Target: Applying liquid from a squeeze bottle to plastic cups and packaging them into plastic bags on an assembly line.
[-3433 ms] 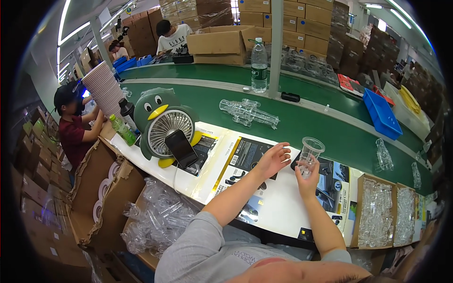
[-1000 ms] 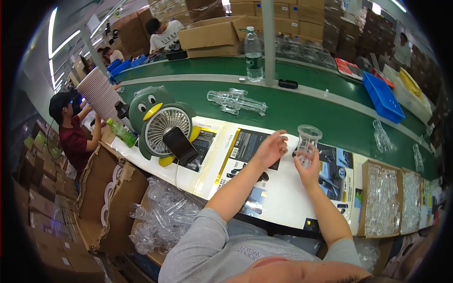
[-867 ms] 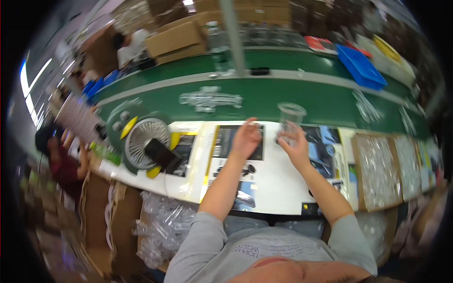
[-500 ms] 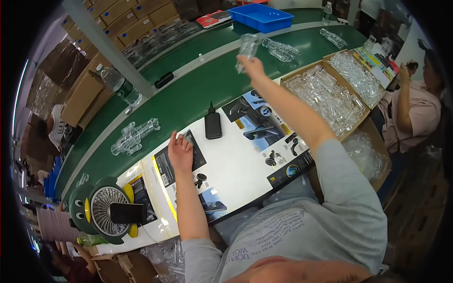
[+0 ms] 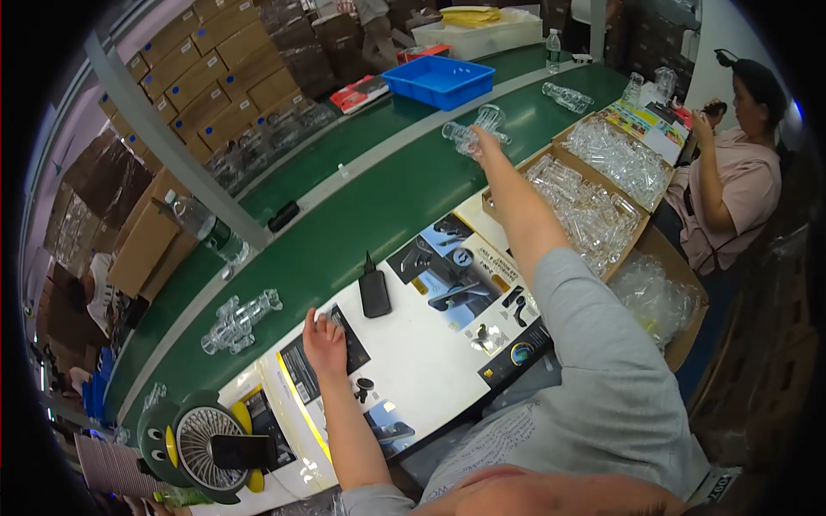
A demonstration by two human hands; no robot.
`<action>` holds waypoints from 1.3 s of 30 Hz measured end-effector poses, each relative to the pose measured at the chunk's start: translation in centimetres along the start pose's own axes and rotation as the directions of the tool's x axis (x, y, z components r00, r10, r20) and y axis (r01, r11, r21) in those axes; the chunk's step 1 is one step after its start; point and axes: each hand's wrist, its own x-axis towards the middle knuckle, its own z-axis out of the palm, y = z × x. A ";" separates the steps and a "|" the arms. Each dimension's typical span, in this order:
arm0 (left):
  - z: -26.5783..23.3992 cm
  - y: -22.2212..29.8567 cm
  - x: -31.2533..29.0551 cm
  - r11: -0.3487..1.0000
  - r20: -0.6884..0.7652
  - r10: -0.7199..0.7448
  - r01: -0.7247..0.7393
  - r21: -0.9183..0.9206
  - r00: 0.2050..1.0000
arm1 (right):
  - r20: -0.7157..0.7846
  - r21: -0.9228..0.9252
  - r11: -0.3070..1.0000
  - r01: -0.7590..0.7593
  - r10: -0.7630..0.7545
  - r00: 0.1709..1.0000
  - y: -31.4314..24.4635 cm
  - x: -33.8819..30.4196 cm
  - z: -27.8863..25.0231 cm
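Note:
Out over the green belt, my right hand (image 5: 486, 146) is closed on a clear plastic piece (image 5: 460, 136) with a tubular shape. It is at a small pile of similar clear pieces (image 5: 491, 117), and where one piece ends and another begins is hard to tell. My left hand (image 5: 326, 341) hovers at the left part of the printed white board (image 5: 422, 353), holding nothing, its fingers loosely bent and apart. Beyond the board's far edge, to the left, another cluster of clear plastic pieces (image 5: 241, 322) lies on the belt. A black rectangular device (image 5: 375, 294) rests near my left hand.
Cardboard boxes of clear pieces (image 5: 585, 211) stand at the right, beside a seated person (image 5: 723, 172). A green penguin-shaped fan (image 5: 204, 443) with a phone before it is at the left. A blue tray (image 5: 439, 83) and a water bottle (image 5: 206, 226) stand farther off.
My right hand has lowered the clear piece, moving right to the pile on the belt. My left hand stays by the board. The whole view has shifted.

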 end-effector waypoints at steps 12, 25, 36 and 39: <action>0.1 0.5 -0.3 1.000 -0.037 0.023 -0.022 0.021 0.999 | 0.211 0.197 0.930 -0.309 0.268 0.940 4.3 -11.4 6.6; 3.3 -1.9 -0.8 0.978 -0.145 0.051 -0.020 0.207 0.988 | 0.790 -0.315 0.947 -0.070 0.302 0.533 6.9 -36.5 -0.9; 0.6 -1.3 -1.2 0.965 -0.072 0.017 0.002 0.261 0.997 | 0.948 -0.197 0.771 0.606 -0.007 0.317 6.9 -39.6 -1.8; 0.8 -1.3 -1.3 0.960 -0.111 0.030 0.002 0.279 0.993 | 0.951 -0.186 0.757 0.627 -0.022 0.309 6.8 -39.6 -1.6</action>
